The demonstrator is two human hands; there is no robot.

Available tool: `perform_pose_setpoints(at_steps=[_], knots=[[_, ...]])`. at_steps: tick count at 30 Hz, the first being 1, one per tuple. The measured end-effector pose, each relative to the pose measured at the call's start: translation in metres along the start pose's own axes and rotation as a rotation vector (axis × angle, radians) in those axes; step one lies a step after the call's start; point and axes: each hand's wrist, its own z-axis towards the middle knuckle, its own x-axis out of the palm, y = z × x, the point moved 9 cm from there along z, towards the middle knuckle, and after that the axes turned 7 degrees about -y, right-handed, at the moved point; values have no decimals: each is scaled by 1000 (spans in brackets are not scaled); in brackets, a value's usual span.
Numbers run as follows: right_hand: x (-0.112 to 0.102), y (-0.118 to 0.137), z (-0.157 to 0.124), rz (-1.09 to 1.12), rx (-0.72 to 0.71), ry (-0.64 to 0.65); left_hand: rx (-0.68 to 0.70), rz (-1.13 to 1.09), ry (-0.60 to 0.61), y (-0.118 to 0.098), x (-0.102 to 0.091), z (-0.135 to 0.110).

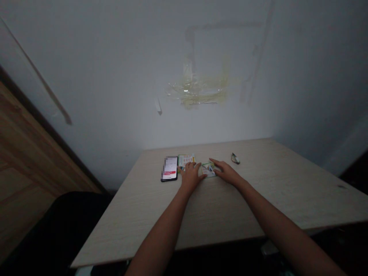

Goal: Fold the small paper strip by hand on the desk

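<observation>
A printed paper sheet point(207, 170) with coloured pictures and a green edge lies on the table between my hands. My left hand point(189, 174) rests with fingers spread on its left side. Over the right side of the paper lies my right hand point(225, 171), its fingers stretched out. Behind my left hand is another printed part point(186, 158) with small pictures; my hand hides whether the two parts join. A phone point(169, 168) with a lit screen lies just left of my left hand.
The pale wooden table point(149, 214) meets a grey wall point(115, 96) at the back. A small crumpled piece point(235, 158) lies beyond my right hand. Clear tape point(195, 92) sticks to the wall. A dark shape point(66, 226) stands left of the table.
</observation>
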Motion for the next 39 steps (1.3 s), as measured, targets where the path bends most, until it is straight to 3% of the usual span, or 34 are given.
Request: perform_pose_setpoints(at_steps=[6,16,24,31,39], knots=[[-3,0,1,28,-57,-16,-10,-20,-25,1,1,1],[-14,-26,-2,-201,56,-137,55,-55,35,2,9,2],[-6,-24,-2,-130,45,13,96,-9,-15,-2,7,0],[-12,-16,-4,-187,-6,81,185,-54,56,-14,13,-4],[-13,-19,-3,-159,-1,72,203,-41,38,-17,12,-7]])
